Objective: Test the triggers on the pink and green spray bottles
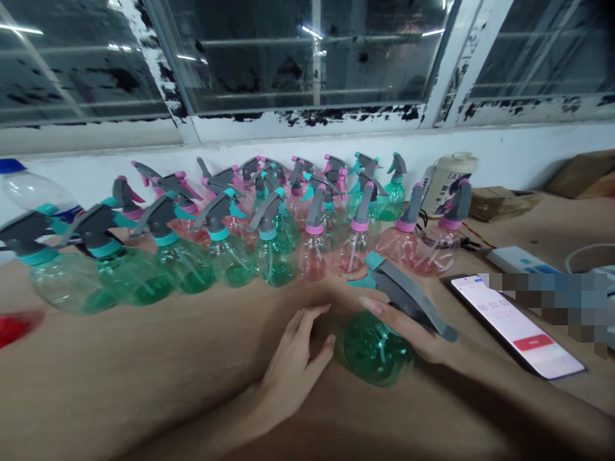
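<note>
My right hand (408, 326) grips a green spray bottle (377, 349) by its neck, just under the grey trigger head (408, 294), and tilts it over the table. Beside that bottle's round body, my left hand (295, 358) rests on the wooden table (144, 378) with its fingers apart and holds nothing. Behind both hands stand several finished spray bottles, green ones (180, 262) on the left and pink ones (355, 246) on the right, all with grey trigger heads.
A phone (516, 326) with a lit screen lies at my right. Behind it are a white power strip (519, 261), a lidded cup (446, 182) and cardboard boxes (500, 202). A window runs along the wall. A red object (16, 325) lies at the left edge.
</note>
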### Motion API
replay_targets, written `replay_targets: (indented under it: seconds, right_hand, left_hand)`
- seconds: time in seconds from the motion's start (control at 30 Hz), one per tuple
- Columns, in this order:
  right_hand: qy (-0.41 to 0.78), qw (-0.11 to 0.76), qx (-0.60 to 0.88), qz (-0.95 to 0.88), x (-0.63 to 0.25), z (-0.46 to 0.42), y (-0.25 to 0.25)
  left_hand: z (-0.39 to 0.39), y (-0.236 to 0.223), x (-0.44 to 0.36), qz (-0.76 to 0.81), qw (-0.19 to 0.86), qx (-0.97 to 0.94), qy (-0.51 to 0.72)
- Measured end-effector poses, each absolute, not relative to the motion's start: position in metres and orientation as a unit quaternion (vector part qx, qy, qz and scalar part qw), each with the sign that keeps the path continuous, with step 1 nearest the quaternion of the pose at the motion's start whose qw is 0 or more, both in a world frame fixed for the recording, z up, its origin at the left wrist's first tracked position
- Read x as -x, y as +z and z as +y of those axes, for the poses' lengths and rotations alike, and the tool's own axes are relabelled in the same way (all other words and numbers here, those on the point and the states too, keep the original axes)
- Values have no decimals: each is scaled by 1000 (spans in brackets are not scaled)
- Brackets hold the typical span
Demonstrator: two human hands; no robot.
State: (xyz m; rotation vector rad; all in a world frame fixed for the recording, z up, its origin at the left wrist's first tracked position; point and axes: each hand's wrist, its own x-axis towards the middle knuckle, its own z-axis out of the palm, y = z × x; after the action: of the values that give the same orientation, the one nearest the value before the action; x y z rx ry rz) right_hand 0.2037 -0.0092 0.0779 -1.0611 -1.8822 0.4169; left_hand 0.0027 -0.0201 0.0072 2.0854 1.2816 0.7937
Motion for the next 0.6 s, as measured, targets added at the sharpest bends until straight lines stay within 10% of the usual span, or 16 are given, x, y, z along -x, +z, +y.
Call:
replay_targets:
  seconds: [0.6]
  right_hand:
    - [214,425,405,-781,-207,-11,88]
  left_hand:
    - [-20,8,-3,474,277,-787,281]
